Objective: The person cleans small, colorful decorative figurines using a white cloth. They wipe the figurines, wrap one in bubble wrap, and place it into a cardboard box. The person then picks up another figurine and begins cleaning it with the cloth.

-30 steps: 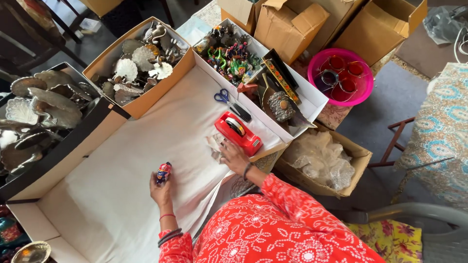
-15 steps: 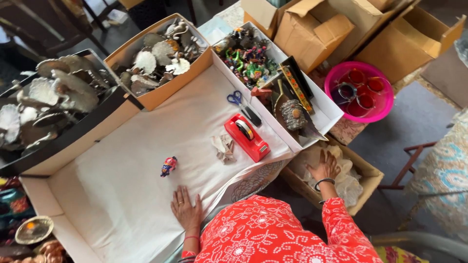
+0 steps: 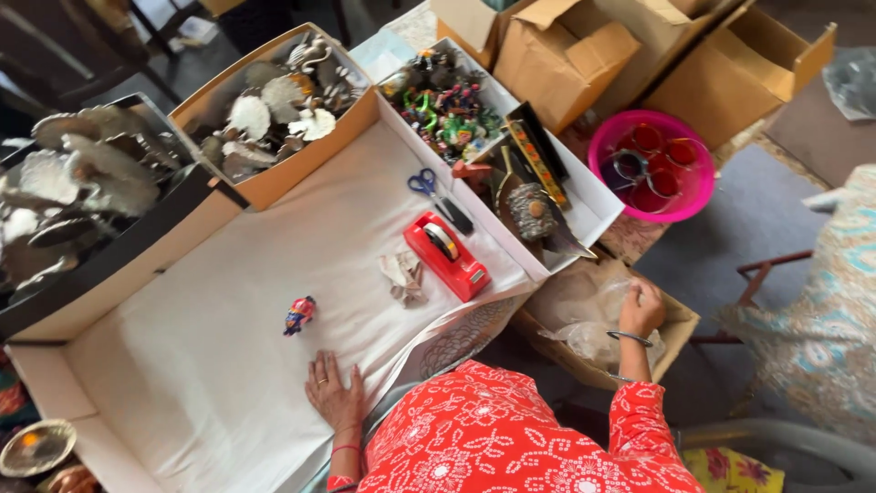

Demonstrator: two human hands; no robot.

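My left hand (image 3: 332,393) lies flat, palm down, on the white sheet (image 3: 237,301) near its front edge, holding nothing. A small red and blue figurine (image 3: 299,315) lies on the sheet just beyond it. My right hand (image 3: 641,308) reaches down into a cardboard box (image 3: 680,321) at my right, fingers closed on clear plastic wrapping (image 3: 589,338) inside. A red tape dispenser (image 3: 446,255) and a crumpled scrap of paper (image 3: 402,277) sit on the sheet between the two hands.
Blue-handled scissors (image 3: 436,196) lie behind the dispenser. A white box of colourful figurines (image 3: 444,105), two boxes of silvery ornaments (image 3: 274,114), a pink tub (image 3: 650,164) and brown cartons (image 3: 557,55) ring the sheet. A chair frame (image 3: 766,283) stands at right.
My left hand let go of the figurine and now rests flat on the sheet. My right hand left the tape dispenser and went down into the box of plastic wrapping.
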